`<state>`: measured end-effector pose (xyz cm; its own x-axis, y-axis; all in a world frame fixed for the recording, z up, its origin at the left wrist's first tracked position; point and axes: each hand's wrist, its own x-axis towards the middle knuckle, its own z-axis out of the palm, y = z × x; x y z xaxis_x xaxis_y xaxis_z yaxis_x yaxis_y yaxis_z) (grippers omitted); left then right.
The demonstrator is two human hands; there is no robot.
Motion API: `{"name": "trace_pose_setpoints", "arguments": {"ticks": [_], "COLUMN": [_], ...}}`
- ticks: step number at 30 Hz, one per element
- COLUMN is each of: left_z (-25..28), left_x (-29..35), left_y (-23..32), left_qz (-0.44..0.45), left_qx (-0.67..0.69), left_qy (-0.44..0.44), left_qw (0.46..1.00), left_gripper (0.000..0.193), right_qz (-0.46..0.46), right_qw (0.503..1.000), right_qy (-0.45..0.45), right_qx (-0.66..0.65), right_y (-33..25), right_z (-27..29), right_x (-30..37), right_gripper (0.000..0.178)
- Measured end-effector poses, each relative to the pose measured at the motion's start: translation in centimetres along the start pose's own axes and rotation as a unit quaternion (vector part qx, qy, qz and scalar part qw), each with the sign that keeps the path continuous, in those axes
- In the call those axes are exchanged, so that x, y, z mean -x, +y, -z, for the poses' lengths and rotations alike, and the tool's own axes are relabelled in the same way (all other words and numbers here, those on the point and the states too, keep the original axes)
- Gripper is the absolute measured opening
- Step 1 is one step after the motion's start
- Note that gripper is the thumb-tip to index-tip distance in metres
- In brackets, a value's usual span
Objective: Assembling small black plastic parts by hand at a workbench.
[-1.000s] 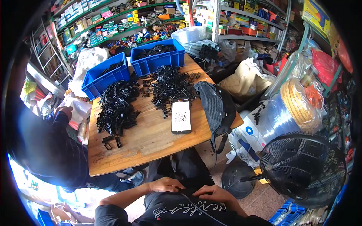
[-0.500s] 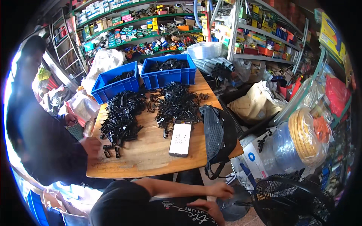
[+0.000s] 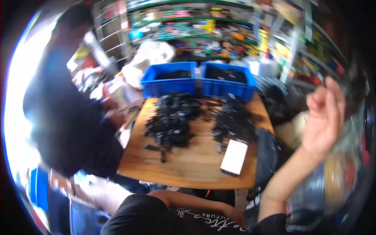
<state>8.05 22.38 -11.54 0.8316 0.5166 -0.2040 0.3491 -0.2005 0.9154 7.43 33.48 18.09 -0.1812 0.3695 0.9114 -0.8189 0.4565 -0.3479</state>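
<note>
My right hand [image 3: 323, 117] is up in the air at the right of the view, well above and off the side of the wooden worktop [image 3: 192, 168]. Its fingers [image 3: 333, 96] are loosely curled and spread, holding nothing. The picture is smeared with motion, so fine detail is lost.

My left hand [image 3: 233, 214] sits low against my dark shirt, below the worktop's near edge; whether its fingers are open or closed I cannot tell, and I see nothing in it.

Nearest to my raised hand is the white phone [image 3: 234, 156], lying flat near the worktop's right front corner, well apart from my fingers and lower left of them. Beyond it lies a pile of small black parts [image 3: 233, 121], and a second black pile [image 3: 172, 123] sits to the left. Two blue bins [image 3: 196, 84] stand side by side at the far edge, dark parts inside.

Another person in dark clothing [image 3: 70, 125] stands at the worktop's left side.
</note>
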Motion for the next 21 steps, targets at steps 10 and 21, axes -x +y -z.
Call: {"name": "trace_pose_setpoints", "arguments": {"ticks": [10,21], "left_z": [-4.3,0.6], "left_x": [31.4,37.7], "left_y": [19.4,22.4], "left_qz": [-0.038,0.101], "left_qx": [-0.184,-0.278], "left_qy": [0.722,0.541], "left_qw": [0.666,0.787], "left_gripper": [0.037,0.034], "right_qz": [0.008,0.096], "right_qw": [0.964,0.988], "right_qy": [-0.266,-0.118], "right_qx": [-0.001,0.013], "right_y": [5.8,4.6], "right_z": [-11.4,-8.0], "right_x": [0.4,1.2], "right_gripper": [0.034,0.033]}}
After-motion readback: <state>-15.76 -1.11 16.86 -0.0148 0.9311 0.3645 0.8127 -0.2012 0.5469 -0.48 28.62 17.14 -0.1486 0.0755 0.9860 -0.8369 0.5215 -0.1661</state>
